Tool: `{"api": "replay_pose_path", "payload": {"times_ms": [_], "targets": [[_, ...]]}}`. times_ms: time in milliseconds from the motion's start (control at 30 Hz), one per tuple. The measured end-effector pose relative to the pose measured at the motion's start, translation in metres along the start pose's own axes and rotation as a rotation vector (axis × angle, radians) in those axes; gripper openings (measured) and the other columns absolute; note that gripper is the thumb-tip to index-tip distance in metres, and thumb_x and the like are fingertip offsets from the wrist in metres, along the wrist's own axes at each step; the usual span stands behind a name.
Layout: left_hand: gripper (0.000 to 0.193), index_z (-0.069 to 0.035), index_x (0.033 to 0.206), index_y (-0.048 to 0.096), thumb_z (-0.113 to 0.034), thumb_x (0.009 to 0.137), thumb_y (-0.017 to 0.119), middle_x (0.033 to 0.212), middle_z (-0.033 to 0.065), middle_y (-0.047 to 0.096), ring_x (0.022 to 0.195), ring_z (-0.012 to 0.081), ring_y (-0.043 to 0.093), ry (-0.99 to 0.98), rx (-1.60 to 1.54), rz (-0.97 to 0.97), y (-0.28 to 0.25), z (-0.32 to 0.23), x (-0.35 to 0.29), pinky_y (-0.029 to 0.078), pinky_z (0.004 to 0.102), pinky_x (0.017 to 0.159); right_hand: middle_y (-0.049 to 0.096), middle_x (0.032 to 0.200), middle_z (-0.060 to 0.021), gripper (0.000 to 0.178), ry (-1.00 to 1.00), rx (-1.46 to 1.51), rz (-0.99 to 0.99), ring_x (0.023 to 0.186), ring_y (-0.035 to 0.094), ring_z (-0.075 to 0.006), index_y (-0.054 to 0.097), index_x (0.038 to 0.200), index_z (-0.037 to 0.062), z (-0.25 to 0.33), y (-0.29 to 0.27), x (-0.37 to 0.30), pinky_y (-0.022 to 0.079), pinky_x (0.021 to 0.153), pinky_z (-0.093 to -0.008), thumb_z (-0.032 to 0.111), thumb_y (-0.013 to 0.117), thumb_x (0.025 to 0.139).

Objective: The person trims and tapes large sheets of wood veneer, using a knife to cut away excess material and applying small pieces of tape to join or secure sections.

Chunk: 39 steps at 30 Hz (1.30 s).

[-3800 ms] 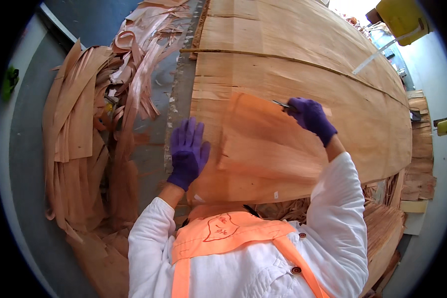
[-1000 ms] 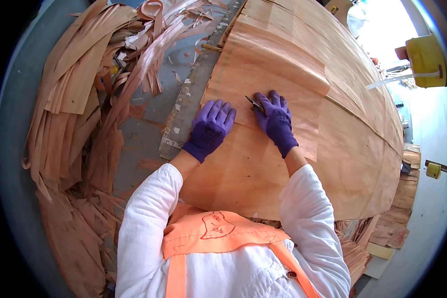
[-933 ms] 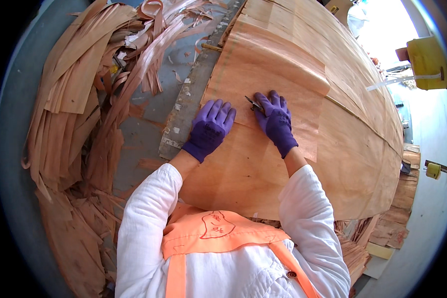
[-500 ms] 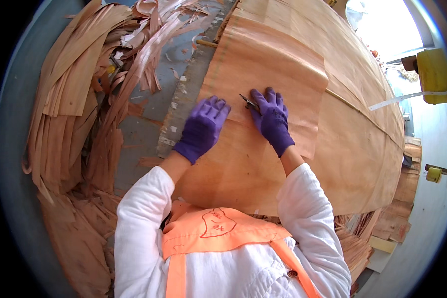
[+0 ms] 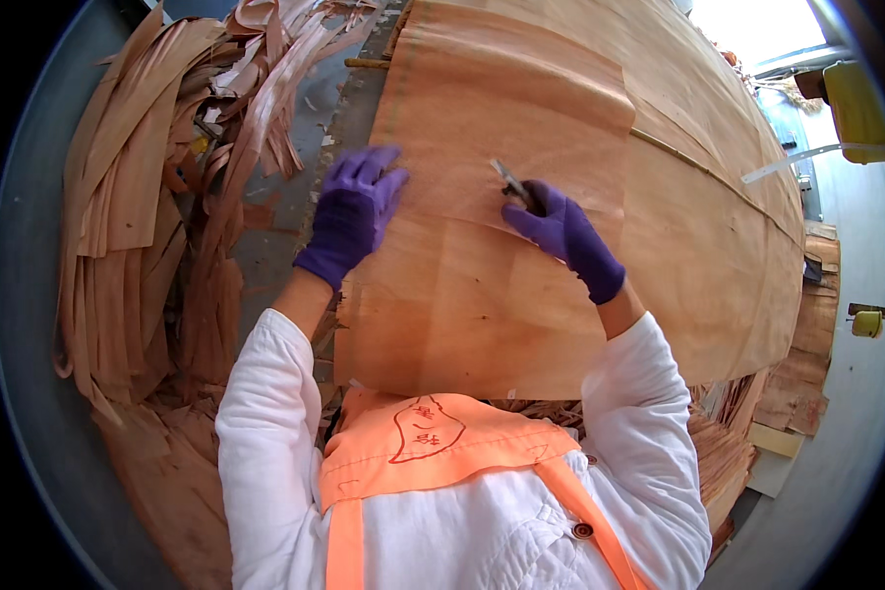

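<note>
A utility knife point(image 5: 513, 184) with its blade pointing up and away is gripped in my right hand point(image 5: 562, 231), which wears a purple glove. The knife is over a reddish-brown wood veneer sheet point(image 5: 521, 108), near that sheet's near edge. Beneath it spreads a larger, paler veneer sheet point(image 5: 442, 324) that covers most of the work surface. My left hand point(image 5: 354, 211), gloved in purple too, is at the left edge of the sheets with its fingers stretched out and slightly blurred. It holds nothing that I can see.
Long veneer strips point(image 5: 133, 177) hang in a thick bundle on the left, beside a grey metal surface point(image 5: 265, 254). A thin stick-like ridge point(image 5: 713, 177) runs across the big sheet. At the right are a yellow box point(image 5: 860, 113) with a pale strap and more veneer offcuts point(image 5: 723, 457).
My hands have moved apart: the left has shifted left to the sheet edge, the right has drawn right and nearer with the knife, which is turned more into view. The whole view has shifted slightly.
</note>
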<state>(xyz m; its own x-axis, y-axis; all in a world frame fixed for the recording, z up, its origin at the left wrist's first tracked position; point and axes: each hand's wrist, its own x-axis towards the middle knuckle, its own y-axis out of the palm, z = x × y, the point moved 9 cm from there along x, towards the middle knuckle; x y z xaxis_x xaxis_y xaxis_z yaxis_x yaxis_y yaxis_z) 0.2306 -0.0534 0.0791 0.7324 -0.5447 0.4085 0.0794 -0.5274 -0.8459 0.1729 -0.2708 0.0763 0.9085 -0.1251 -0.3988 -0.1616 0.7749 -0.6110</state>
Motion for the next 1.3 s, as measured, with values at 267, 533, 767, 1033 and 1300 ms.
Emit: {"api": "replay_pose_path", "payload": {"times_ms": [267,533,767,1033,1300], "targets": [[0.027,-0.022,0.105,0.067,-0.012,0.08,0.061,0.123,0.0002,0.057,0.116,0.0235,0.048,0.128,-0.043,0.083,0.012,0.022,-0.002,0.033,0.0437,0.103,0.061,0.076,-0.0068,0.022,-0.404,-0.212,0.025,0.065,0.061,-0.0205,0.052,0.098,0.0064,0.042,0.037,-0.004,0.046,0.055,-0.0333,0.019,0.062,0.083],[0.038,-0.018,0.103,0.07,0.0,0.069,0.068,0.118,0.0068,0.06,0.107,0.0266,0.055,0.13,-0.446,0.143,0.015,0.039,0.01,0.045,0.0334,0.091,0.06,0.068,-0.0083,0.006,-0.761,-0.828,-0.12,0.064,0.062,-0.0264,0.053,0.087,0.0118,0.092,0.092,-0.002,0.048,0.052,-0.042,0.017,0.053,0.083],[0.03,-0.018,0.1,0.072,-0.006,0.072,0.073,0.116,0.0074,0.058,0.106,0.0222,0.054,0.077,-0.501,0.256,0.017,0.04,0.014,0.046,0.0305,0.093,0.055,0.065,-0.0061,0.011,-0.857,-0.933,-0.195,0.06,0.061,-0.0222,0.053,0.091,0.0118,0.108,0.112,0.002,0.046,0.046,-0.0372,0.015,0.052,0.081],[0.031,-0.016,0.101,0.071,-0.006,0.072,0.074,0.117,0.0083,0.055,0.107,0.0193,0.053,-0.269,-0.808,0.363,0.036,0.06,0.011,0.047,0.0282,0.094,0.058,0.068,-0.0065,0.017,-0.807,-1.058,-0.104,0.061,0.062,-0.0232,0.053,0.096,0.0116,0.111,0.127,0.014,0.047,0.045,-0.0379,0.013,0.052,0.079],[0.041,-0.03,0.104,0.069,-0.005,0.071,0.073,0.122,-0.0021,0.056,0.107,0.0233,0.054,0.26,-0.283,0.189,0.018,0.036,0.01,0.045,0.0307,0.093,0.06,0.07,-0.0104,0.009,-0.655,-0.969,-0.01,0.065,0.063,-0.0291,0.053,0.092,0.0116,0.072,0.089,0.013,0.049,0.052,-0.0419,0.014,0.05,0.084]]}}
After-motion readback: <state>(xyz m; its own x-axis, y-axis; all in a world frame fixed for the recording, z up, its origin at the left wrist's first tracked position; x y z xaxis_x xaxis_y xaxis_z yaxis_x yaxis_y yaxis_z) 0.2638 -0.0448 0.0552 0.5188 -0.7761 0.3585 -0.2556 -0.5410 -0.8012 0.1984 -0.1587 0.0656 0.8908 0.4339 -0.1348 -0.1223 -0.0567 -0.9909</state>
